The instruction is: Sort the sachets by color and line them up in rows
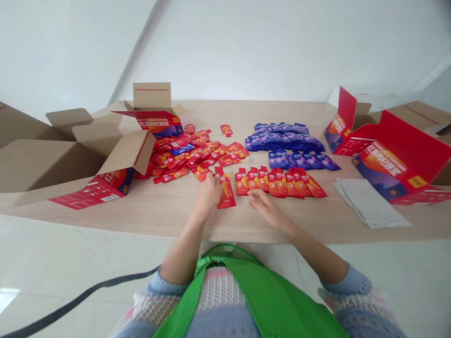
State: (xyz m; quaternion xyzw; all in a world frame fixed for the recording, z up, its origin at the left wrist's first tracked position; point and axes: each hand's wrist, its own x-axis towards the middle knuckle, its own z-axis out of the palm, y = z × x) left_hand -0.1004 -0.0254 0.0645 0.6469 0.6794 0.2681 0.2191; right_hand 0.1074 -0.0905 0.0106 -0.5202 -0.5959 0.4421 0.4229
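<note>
My left hand (210, 193) is closed on the left edge of a red sachet (226, 190), which stands nearly upright in view just above the table. My right hand (260, 201) rests by the lower edge of a row of overlapping red sachets (278, 182), its fingers curled together near the row's left end; whether they grip anything is hidden. Left of the row lies a loose pile of red sachets (197, 152), with a blue sachet (182, 149) on it. Behind the row, purple sachets (285, 138) lie in stacked, overlapping rows. One small group of red sachets (226, 130) lies apart at the back.
Open red-and-blue printed cartons stand at the left (105, 188), back left (158, 123), right (391, 169) and back right (343, 129). A folded white cloth or sheet (369, 202) lies near the right carton. The wooden table (141, 220) ends close to my body; a white wall stands behind.
</note>
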